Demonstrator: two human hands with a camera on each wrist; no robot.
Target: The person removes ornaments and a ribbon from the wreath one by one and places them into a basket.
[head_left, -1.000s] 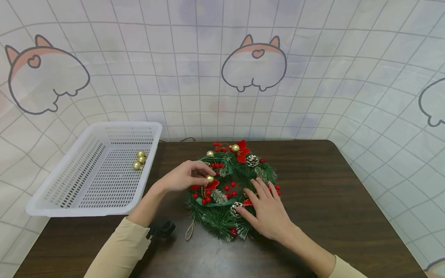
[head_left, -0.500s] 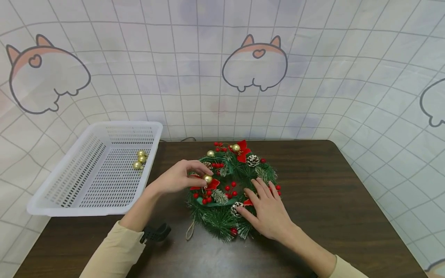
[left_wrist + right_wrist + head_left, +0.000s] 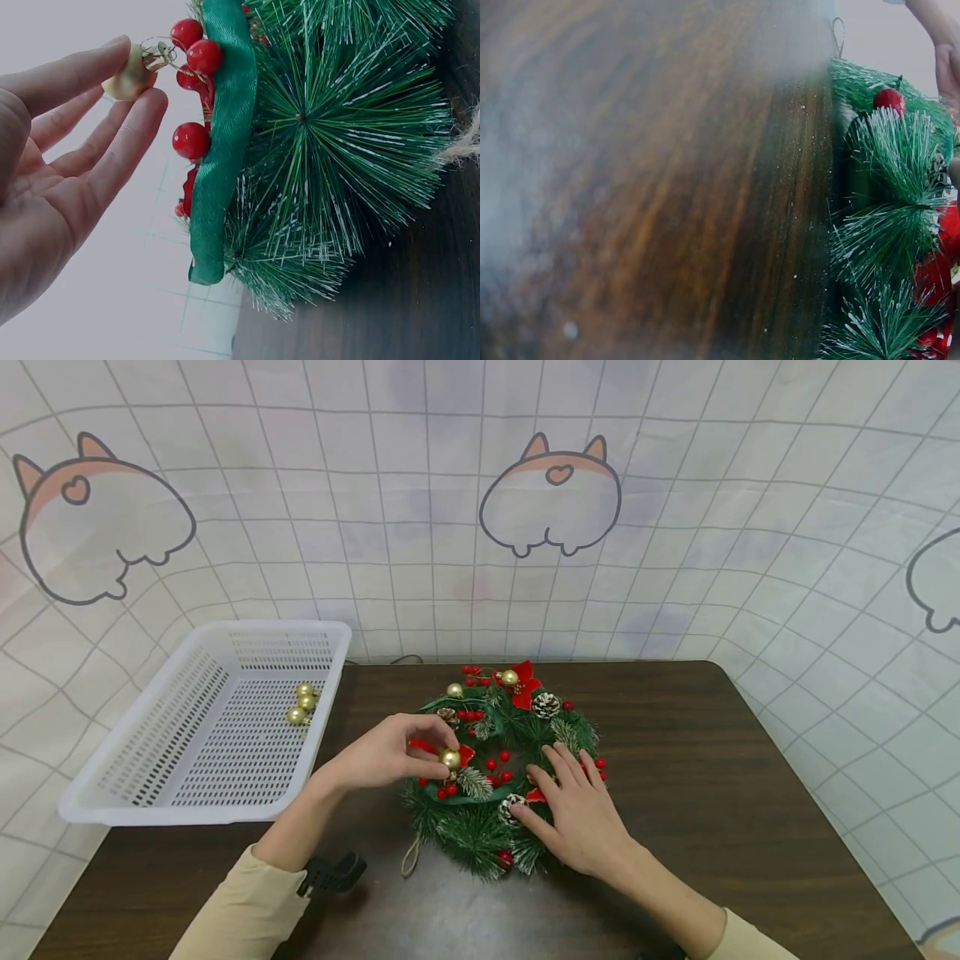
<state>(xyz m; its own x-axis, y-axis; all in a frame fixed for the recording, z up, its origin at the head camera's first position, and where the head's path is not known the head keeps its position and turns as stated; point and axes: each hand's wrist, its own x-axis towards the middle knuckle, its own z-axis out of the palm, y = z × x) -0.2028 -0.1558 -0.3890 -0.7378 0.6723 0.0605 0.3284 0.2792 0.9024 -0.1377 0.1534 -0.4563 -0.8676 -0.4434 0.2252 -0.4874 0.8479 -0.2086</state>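
A green Christmas wreath [image 3: 472, 839] with red berries, red flowers and pine cones lies flat on the table. At its left side my left hand [image 3: 390, 752] pinches a gold ball ornament [image 3: 450, 758] between thumb and fingers. The left wrist view shows the ornament's metal cap [image 3: 159, 55] and a thin loop beside red berries [image 3: 204, 57] and a green ribbon [image 3: 229, 150]. My right hand [image 3: 581, 822] rests on the wreath's right side, fingers spread, thumb at a snowy pine cone [image 3: 512, 808]. In the right wrist view, that hand is mostly out of frame.
A white perforated plastic basket [image 3: 90, 814] stands at the left, holding several gold balls [image 3: 306, 702] by its right wall. Other gold balls [image 3: 510, 677] sit at the wreath's far side. A twine loop [image 3: 409, 857] sticks out at the wreath's lower left on the dark wooden table [image 3: 720, 760].
My left hand has drawn slightly left, then a little toward me, with the gold ball between its fingers. The right hand stays in place on the wreath.
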